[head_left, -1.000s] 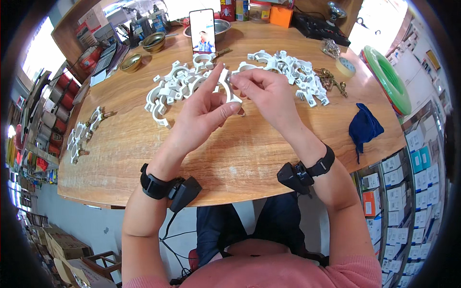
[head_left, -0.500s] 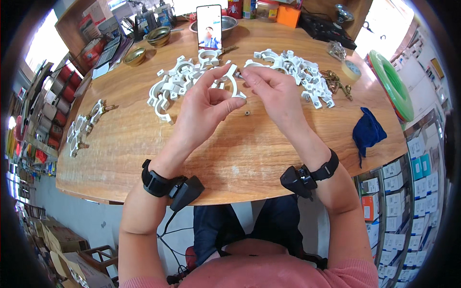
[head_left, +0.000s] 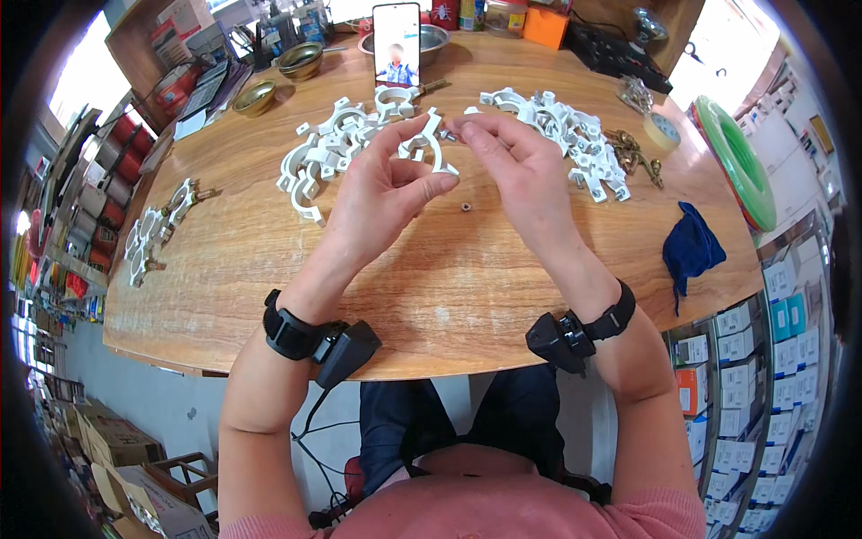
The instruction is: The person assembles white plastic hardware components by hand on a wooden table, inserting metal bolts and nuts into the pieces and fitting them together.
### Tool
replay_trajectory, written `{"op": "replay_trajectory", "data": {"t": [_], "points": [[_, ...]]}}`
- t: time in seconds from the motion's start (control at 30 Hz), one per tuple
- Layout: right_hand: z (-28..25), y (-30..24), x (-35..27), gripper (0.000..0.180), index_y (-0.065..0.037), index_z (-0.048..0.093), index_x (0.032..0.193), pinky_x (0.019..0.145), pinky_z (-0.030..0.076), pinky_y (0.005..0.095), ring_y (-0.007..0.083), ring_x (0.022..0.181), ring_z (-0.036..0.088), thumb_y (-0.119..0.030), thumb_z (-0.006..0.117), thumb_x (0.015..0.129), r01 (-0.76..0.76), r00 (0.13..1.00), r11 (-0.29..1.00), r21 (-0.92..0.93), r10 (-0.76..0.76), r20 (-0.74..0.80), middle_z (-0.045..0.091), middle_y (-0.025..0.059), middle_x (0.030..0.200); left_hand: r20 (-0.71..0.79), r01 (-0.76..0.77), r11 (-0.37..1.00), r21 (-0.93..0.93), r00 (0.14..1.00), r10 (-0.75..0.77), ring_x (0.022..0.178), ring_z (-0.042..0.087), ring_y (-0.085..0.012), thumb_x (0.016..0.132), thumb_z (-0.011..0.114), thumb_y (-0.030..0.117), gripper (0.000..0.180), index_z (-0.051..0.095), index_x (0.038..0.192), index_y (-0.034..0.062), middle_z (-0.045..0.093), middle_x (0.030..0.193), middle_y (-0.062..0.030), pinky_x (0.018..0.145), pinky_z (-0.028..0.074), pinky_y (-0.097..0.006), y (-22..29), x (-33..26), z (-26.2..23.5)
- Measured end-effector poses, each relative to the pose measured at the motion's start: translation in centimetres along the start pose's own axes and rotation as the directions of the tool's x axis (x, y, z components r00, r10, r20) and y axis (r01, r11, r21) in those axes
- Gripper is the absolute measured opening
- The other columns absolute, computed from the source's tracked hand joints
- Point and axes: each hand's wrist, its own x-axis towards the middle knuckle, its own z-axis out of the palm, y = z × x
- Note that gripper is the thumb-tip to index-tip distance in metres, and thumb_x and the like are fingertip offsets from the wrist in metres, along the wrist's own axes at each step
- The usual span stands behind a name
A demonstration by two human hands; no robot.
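Observation:
My left hand (head_left: 366,198) is closed on a white half-ring pipe clamp (head_left: 438,154), gripped between thumb and fingers above the table. Close to the clamp's upper end, my right hand (head_left: 519,166) pinches a small metal screw (head_left: 448,135); whether the screw touches the clamp I cannot tell. Below the two hands a small metal nut (head_left: 466,207) lies on the wood. Behind my left hand spreads a pile of white clamp halves (head_left: 310,162), and another pile of white clamp parts (head_left: 584,139) lies beyond my right hand.
Ring clamps with brass-coloured bolts (head_left: 148,235) lie at the table's left side. Loose brass-coloured bolts (head_left: 633,154), a tape roll (head_left: 663,132) and a dark blue cloth pouch (head_left: 691,247) are on the right. A phone (head_left: 397,45) stands upright at the back, near metal bowls (head_left: 255,98).
The clamp in my left hand has tilted slightly, and my right fingers have shifted a little beside its upper end. Both hands keep their hold; the whole view has shifted slightly.

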Motion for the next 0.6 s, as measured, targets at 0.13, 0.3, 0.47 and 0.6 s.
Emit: {"op": "replay_trajectory", "data": {"t": [0.13,0.3,0.47,0.6], "points": [[-0.1,-0.3,0.0,0.022,0.002,0.060,0.093,0.068,0.042,0.0223,0.0096,0.074,0.055,-0.016,0.054,0.084,0.009,1.000,0.996,0.092,-0.008,-0.011,0.063,0.0058,0.081,-0.024,0.017,1.000,-0.005,1.000,-0.017,0.055,0.047,-0.0033,0.076,0.065,0.012,0.059,0.034,0.124,-0.0008,0.058,0.064,-0.0023,0.048,0.035,-0.018,0.1,0.0,0.1],[-0.2,0.6,0.5,0.024,0.004,0.061,0.089,0.068,0.044,0.0234,0.0100,0.074,0.056,-0.019,0.052,0.085,-0.120,0.991,0.982,0.144,0.127,-0.041,0.063,0.0070,0.080,-0.003,0.003,1.000,0.006,1.000,-0.003,0.058,0.048,-0.0034,0.077,0.065,0.011,0.058,0.034,0.124,-0.0013,0.059,0.066,-0.0026,0.049,0.036,-0.018,0.1,0.1,0.0],[0.0,0.9,0.4,0.027,0.004,0.061,0.087,0.067,0.044,0.0237,0.0109,0.071,0.057,-0.021,0.053,0.085,-0.318,0.948,0.933,0.167,0.310,0.070,0.062,0.0073,0.075,0.036,-0.029,1.000,-0.010,0.999,0.029,0.061,0.050,-0.0040,0.077,0.064,0.010,0.057,0.034,0.124,-0.0013,0.060,0.069,-0.0028,0.055,0.039,-0.018,0.3,-0.1,0.1],[-0.2,1.6,0.4,0.024,0.004,0.061,0.087,0.063,0.044,0.0230,0.0097,0.069,0.056,-0.019,0.056,0.082,-0.283,0.958,0.950,0.129,0.274,0.086,0.062,0.0071,0.074,0.042,-0.063,0.998,-0.018,0.997,0.064,0.052,0.046,-0.0028,0.078,0.063,0.008,0.057,0.033,0.125,0.0018,0.061,0.070,-0.0039,0.042,0.031,-0.016,0.0,0.0,0.3]]}}
